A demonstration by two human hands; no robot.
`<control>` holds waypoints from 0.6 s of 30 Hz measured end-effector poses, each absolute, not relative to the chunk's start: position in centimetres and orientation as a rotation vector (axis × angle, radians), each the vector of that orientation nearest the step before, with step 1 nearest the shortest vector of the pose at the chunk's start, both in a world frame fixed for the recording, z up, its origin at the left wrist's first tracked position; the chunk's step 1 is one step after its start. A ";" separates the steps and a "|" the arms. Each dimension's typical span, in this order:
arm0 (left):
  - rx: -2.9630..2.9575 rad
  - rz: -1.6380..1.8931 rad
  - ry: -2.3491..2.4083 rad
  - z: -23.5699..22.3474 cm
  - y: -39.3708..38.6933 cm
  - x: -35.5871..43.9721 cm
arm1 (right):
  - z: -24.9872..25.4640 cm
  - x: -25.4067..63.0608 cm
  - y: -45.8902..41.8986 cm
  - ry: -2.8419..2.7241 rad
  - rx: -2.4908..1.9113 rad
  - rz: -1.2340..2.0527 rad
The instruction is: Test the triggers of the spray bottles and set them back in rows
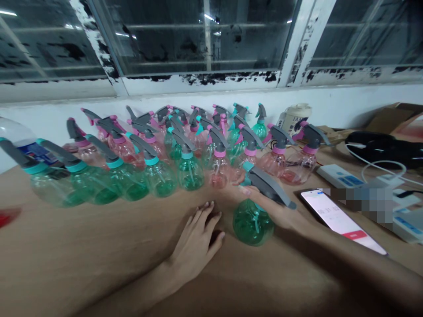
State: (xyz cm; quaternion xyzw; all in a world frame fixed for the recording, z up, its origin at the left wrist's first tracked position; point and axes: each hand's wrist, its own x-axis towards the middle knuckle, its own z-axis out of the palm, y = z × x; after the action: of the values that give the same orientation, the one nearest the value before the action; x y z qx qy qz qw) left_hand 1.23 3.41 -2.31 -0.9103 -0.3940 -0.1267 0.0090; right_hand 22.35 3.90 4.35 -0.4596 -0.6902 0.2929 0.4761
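My right hand (280, 213) is closed around the neck of a green spray bottle (251, 224), just below its grey trigger head with a turquoise nozzle. The bottle tilts slightly at the table's middle right. To its left, my left hand (197, 240) rests on the table with its fingers apart and loosely bent, holding nothing. Beyond both hands stands a front row of spray bottles: several green ones with turquoise collars, such as this green bottle (191, 174), then several pink ones with pink collars, such as this pink bottle (218, 171).
More spray bottles crowd behind the front row, below the window (205, 39). A phone (343, 220) showing a timer lies at right, near white power strips (342, 177) and cables. Farther back are a paper cup (295, 118), a black object (383, 147) and cardboard (390, 115).
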 end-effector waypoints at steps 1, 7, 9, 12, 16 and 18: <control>-2.843 -0.395 -1.234 -2.3 3.4 1.2 | 4.5 22.3 3.8 -1.671 -1.110 0.750; -2.841 -0.397 -1.243 -2.4 3.4 1.2 | 5.4 22.2 3.3 -1.603 -1.083 0.853; -2.841 -0.389 -1.238 -2.4 3.4 1.2 | 5.2 22.2 3.3 -1.592 -1.073 0.852; -2.839 -0.383 -1.235 -2.4 3.4 1.3 | 5.1 22.3 3.3 -1.562 -1.053 0.880; -2.833 -0.416 -1.233 -2.5 3.4 1.3 | 5.5 22.2 3.2 -1.546 -1.030 0.949; -2.834 -0.419 -1.229 -2.5 3.4 1.3 | 5.6 22.2 3.2 -1.564 -1.042 0.941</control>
State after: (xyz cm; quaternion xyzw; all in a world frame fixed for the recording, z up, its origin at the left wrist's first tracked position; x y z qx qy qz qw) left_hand 1.27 3.37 -2.46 -0.9091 -0.3942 -0.1344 0.0120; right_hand 22.15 3.18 5.57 -0.4303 -0.6457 0.3884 0.4970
